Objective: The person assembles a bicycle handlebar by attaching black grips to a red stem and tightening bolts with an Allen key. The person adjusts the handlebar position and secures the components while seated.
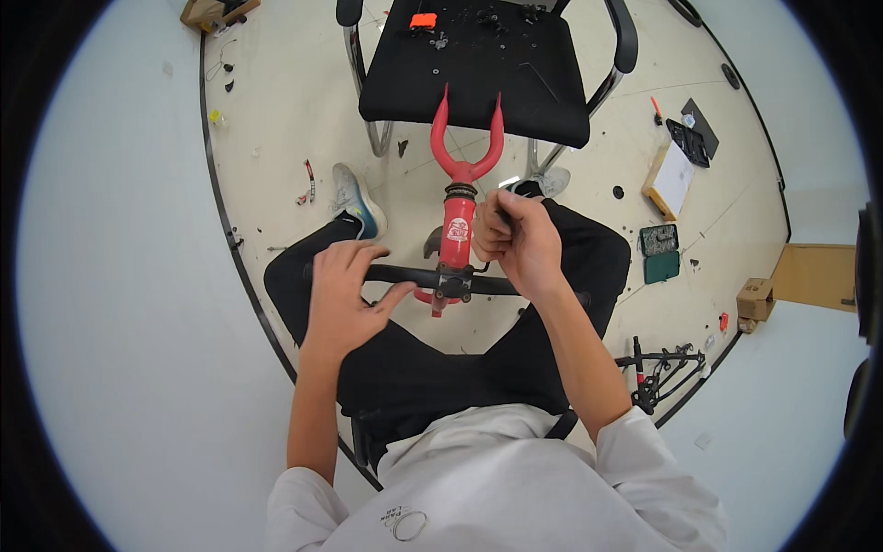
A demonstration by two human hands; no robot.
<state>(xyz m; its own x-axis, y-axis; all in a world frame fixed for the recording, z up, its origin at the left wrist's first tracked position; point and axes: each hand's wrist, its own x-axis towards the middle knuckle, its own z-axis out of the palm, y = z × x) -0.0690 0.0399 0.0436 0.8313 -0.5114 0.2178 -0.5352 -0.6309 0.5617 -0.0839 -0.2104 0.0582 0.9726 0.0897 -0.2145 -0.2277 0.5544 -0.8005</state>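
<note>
A red bicycle fork [498, 147] points away from me, its two tips against the front of a black chair seat. Its steerer runs into a red head tube [455, 235] with a pale emblem. At the near end, a black stem clamp [454, 281] holds a black handlebar [402, 274] lying crosswise over my thighs. My left hand [345, 299] rests round the left part of the bar, thumb on the near side. Beside the stem, my right hand [524, 241] is closed on a thin, bent dark hex key [484, 269], mostly hidden by the fingers.
The black chair [469, 64] ahead carries small parts and an orange piece [423, 21]. On the right floor lie a green tool case [660, 267], a box with white paper [669, 179] and a black bicycle frame [655, 368]. My shoes [357, 201] flank the fork.
</note>
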